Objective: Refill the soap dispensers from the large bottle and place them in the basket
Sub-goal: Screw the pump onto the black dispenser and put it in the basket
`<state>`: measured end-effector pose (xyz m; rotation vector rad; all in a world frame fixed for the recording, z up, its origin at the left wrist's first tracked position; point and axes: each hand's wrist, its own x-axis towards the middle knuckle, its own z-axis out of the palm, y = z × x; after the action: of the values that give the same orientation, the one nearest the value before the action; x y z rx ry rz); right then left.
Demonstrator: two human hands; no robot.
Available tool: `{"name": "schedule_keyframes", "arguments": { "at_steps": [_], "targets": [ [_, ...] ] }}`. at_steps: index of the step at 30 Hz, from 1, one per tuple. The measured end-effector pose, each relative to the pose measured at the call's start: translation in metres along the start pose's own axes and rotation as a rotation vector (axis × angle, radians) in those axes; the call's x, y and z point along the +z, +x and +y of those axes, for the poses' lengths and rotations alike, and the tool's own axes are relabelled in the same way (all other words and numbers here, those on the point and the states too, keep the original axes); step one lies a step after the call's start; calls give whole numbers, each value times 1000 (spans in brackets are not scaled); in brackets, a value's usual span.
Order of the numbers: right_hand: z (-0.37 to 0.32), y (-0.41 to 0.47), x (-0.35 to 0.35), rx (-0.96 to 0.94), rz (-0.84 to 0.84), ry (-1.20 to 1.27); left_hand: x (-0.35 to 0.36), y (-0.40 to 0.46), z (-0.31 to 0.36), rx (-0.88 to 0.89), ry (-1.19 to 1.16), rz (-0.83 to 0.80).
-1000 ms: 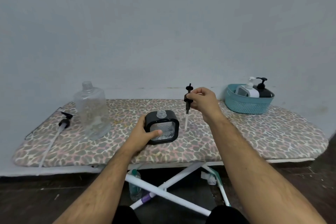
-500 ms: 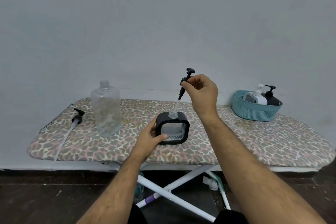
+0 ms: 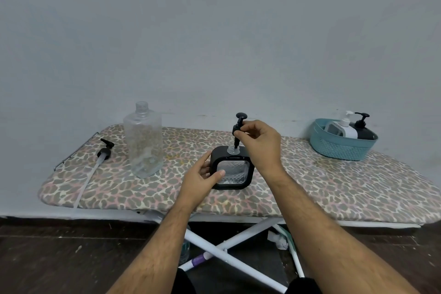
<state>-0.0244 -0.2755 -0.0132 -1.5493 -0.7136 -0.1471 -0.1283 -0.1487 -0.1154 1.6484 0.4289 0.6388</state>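
A square black-framed clear soap dispenser [image 3: 232, 169] stands upright in the middle of the ironing board [image 3: 334, 188]. My left hand [image 3: 202, 178] grips its left side. My right hand [image 3: 259, 144] pinches a black pump head [image 3: 238, 127] just above the dispenser's open neck, with the tube lowered into it. The large clear bottle [image 3: 144, 144], uncapped, stands to the left. Its own black pump with a long tube [image 3: 102, 154] lies on the board further left. A teal basket [image 3: 341, 144] at the far right holds a white dispenser [image 3: 343, 127] and a black dispenser [image 3: 362, 127].
The board has a leopard-print cover and white crossed legs [image 3: 229, 248] below. A grey wall runs right behind it. A metal rack [image 3: 74, 150] sticks out at the board's left end. Dark floor lies underneath, with a small bottle by the legs.
My right hand has brought the pump from beside the dispenser up over it and lowered its tube into the neck. My left hand stays on the dispenser.
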Motion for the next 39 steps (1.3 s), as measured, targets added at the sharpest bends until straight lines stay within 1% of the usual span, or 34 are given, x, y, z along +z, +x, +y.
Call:
{"name": "schedule_keyframes", "arguments": {
  "at_steps": [10,15,23,30,36,39],
  "targets": [
    [21,-10,5,63,-45,-68,-1,-2,4,17,-79,22],
    [28,-13,7,88,-50,-44,-1,-4,7,20,-79,29],
    [26,-17,4,72,-45,-36,0,-6,9,17,-93,42],
    [30,-19,6,56,-65,-116,-1,-6,9,12,-96,41],
    [23,-14,4,81,-128,-118,-1,-5,9,10,-106,36],
    [15,-7,0,163,-182,-50,-2,-6,8,13,-97,35]
  ]
}}
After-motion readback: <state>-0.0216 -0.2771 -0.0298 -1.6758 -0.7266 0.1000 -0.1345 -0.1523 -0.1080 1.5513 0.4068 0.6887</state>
